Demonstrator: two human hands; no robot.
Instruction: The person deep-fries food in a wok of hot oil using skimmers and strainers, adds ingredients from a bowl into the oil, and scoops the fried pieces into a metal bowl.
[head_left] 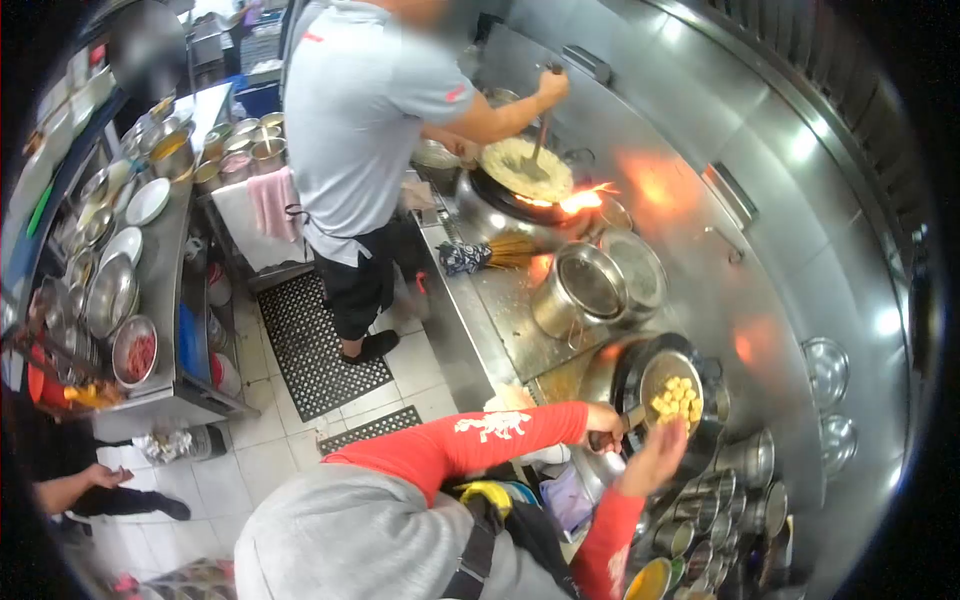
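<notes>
My left hand (604, 428) is closed around the dark handle (631, 417) of a round metal pan or strainer; I cannot tell which. Yellow cut chunks (678, 400) lie in it, over the burner on the right. My right hand (657, 456) is raised just below the chunks with fingers stretched out, and nothing shows in it. Whether its fingertips touch the food is unclear. Both arms wear red sleeves (500, 440). Below my right hand stand several metal pots and containers (700, 505).
A co-worker (355, 130) in a grey shirt stirs a wok (525, 170) over open flames (582, 200). A tall metal pot (578, 290) stands between the two burners. Left is a counter with plates (148, 202) and bowls (135, 350). Another person's hand (106, 476) shows lower left.
</notes>
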